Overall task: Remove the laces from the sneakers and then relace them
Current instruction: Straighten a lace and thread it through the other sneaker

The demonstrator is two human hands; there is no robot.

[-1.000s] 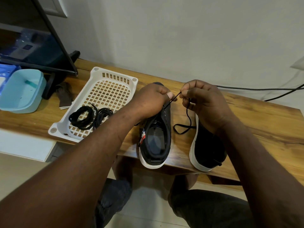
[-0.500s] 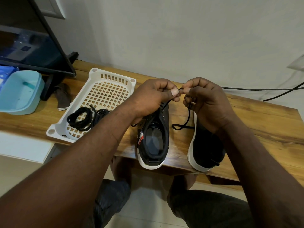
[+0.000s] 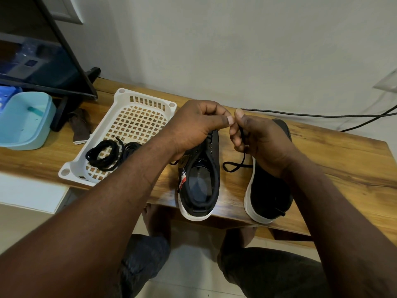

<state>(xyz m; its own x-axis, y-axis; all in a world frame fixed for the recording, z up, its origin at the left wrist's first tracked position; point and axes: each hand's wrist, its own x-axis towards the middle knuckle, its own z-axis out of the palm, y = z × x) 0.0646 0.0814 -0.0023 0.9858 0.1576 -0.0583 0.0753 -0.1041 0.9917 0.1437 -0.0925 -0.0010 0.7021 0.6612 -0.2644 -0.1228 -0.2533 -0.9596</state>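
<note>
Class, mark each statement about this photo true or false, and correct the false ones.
1. The right hand holds a black lace. True.
2. Coiled laces lie in the blue container. False: they lie in the white basket.
3. The left sneaker and right sneaker stand on the wooden table. True.
4. The left hand rests flat on the table. False: it is raised, pinching the lace.
</note>
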